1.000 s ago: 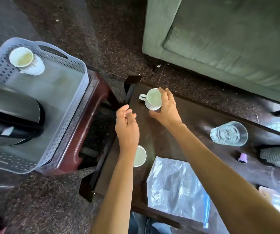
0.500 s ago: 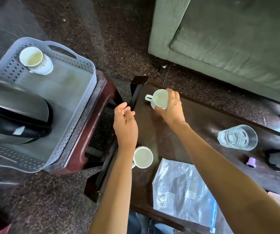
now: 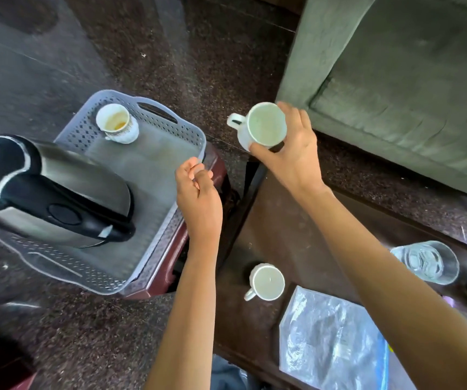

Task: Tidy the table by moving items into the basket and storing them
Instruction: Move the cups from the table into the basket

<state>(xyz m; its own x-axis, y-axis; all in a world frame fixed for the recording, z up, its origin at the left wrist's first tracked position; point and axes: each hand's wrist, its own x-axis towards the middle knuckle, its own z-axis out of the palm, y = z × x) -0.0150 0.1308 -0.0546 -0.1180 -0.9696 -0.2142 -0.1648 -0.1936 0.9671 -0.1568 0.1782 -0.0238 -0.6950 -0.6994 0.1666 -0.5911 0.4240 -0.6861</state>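
Nearest you, a clear plastic bag (image 3: 330,342) lay flat on the dark table (image 3: 291,220), w/ a blue strip along its right edge. Just beyond its left corner stood a white cup (image 3: 267,281), upright, handle pointing near-left, apart from the bag. Off to the right, well apart from that cup, a clear glass (image 3: 426,261) sat on the same table.

Your left hand (image 3: 198,198) was out over the right rim of the grey basket (image 3: 153,164), fingers curled in toward the palm w/ nothing in them. Can't tell whether the knuckles touched the rim.

The basket rested on a maroon stool (image 3: 170,257) left of the table, a gap between the two. In its near-left part stood a steel kettle (image 3: 54,190) w/ a black lid and handle, taking up about half the floor of the basket.

Your right hand (image 3: 291,156) gripped the second white cup (image 3: 264,126) – thumb on the near wall, fingers wrapped round the far right side. That cup was up off the table, past its far-left corner, mouth facing you and handle pointing left toward the basket; not in the basket yet.

At the basket's far corner, by the cut-out handle, a patterned cup (image 3: 116,123) stood upright w/ a brownish stain inside. Farthest right – a green sofa (image 3: 395,94) on the speckled floor.
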